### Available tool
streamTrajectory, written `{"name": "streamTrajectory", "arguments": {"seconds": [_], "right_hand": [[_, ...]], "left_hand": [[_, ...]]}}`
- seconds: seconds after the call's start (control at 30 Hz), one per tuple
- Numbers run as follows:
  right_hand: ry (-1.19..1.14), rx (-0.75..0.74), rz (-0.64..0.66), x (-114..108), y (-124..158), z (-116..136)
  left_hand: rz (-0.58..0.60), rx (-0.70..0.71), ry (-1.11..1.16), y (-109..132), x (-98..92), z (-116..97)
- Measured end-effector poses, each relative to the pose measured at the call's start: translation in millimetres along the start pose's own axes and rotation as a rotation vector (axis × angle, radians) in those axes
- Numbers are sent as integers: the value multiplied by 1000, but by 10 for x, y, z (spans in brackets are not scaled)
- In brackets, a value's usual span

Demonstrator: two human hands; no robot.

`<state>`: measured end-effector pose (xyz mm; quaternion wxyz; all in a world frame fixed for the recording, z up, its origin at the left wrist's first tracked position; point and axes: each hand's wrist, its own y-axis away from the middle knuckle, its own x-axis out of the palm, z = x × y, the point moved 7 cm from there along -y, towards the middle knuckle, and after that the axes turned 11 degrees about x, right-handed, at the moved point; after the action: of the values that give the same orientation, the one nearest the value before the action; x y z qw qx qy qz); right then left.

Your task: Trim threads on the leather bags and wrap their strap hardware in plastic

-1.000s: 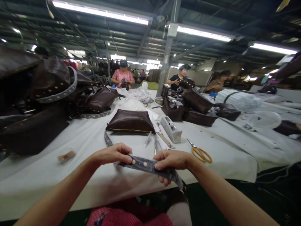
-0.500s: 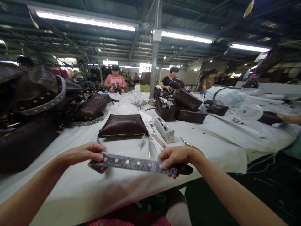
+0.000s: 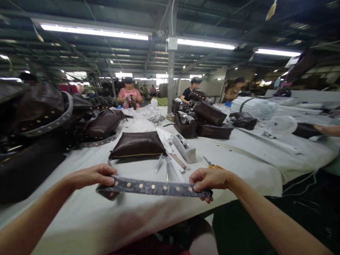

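Stretched between my hands is a dark studded bag strap (image 3: pixel 159 187), its gold studs in a row under what looks like clear plastic wrapping. My left hand (image 3: pixel 102 175) pinches it near the folded left part, which bends back underneath. At the other end, my right hand (image 3: pixel 205 180) is closed round the strap, and a short dark end shows past the fingers. Behind the strap, a dark brown leather bag (image 3: pixel 138 144) with a yellow zip lies on the table (image 3: pixel 233 166). Part of the strap runs up from my left hand towards the bag's left corner.
A tape dispenser (image 3: pixel 184 148) and orange-handled scissors (image 3: pixel 212 163) lie beyond my right hand. Brown bags (image 3: pixel 34 156) are heaped at left; more bags (image 3: pixel 209 111) stand at centre right. Several people (image 3: pixel 129 94) work across the table. A white fan (image 3: pixel 282 124) is at right.
My right hand has slid rightwards along the strap, so more studs show between my hands and less strap sticks out past it. The left hand keeps its grip. The view has shifted slightly.
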<state>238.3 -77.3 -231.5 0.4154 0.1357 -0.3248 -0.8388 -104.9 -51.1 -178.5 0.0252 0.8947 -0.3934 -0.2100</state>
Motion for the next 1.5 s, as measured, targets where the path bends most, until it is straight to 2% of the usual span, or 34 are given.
{"name": "streamTrajectory", "arguments": {"seconds": [0.13,0.2,0.27,0.4,0.5,0.57,0.6,0.7,0.77,0.87,0.97,1.07,1.23,1.37,1.5], "right_hand": [[-115,-193,-3,-36,175,224],[-182,-322,-1,-55,273,360],[-179,-392,19,-31,338,492],[-13,-365,25,105,361,794],[124,-339,-62,198,391,1060],[256,-372,-212,227,463,1223],[343,-426,-341,221,528,1304],[662,-692,-828,232,789,1468],[889,-829,-1067,300,837,1458],[1085,-939,-1285,356,695,1389],[964,-936,-1424,317,528,1376],[630,-839,-1431,246,402,1403],[218,-785,-1250,153,245,1545],[-148,-799,-1030,-126,182,1646],[-394,-823,-907,-383,230,1710]], "left_hand": [[65,-8,4,-12,-27,-127],[103,11,37,-48,15,-296],[104,91,53,-146,101,-552],[41,338,222,-482,425,-1131],[187,347,362,-710,804,-1342],[230,326,411,-800,937,-1365],[203,317,438,-831,942,-1343],[19,304,537,-868,807,-1201],[-63,301,588,-852,731,-1105],[-100,329,622,-816,726,-1053],[-124,378,687,-792,795,-1054],[-174,395,772,-781,854,-986],[-177,428,817,-704,914,-807],[-92,414,659,-570,995,-642],[-151,399,433,-446,883,-332]]}}
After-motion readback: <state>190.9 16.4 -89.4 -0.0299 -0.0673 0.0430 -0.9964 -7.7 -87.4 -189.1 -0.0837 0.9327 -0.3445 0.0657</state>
